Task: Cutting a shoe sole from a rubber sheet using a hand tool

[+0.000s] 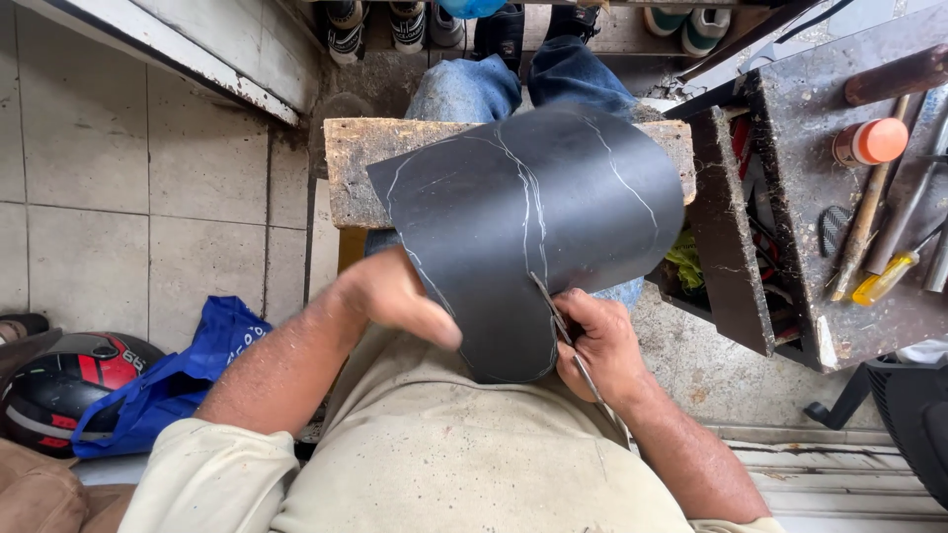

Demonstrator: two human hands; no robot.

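Sheet of smooth black curled rubber, chalk-lined [533, 217] | left hand [395, 296] pinching its edge | right hand [602, 345] gripping thin metal blade [563, 331] against it | rough wooden block [355, 168] behind.

This is a small cobbler's or leather workshop, rough and well used. A worn wooden block [395, 163] serves as the desk in the middle of the frame. At the right edge stands a grimy, rust-stained tool stand [790, 227] carrying a yellow-handled screwdriver [884, 279], wooden-handled tools [864, 232] and an orange-capped bottle [871, 141]. Pairs of shoes [395, 25] line the top of the frame. The floor [118, 188] is pale tile, stained concrete nearer the stand. A helmet [69, 385] and a blue bag [178, 380] lie at lower left.
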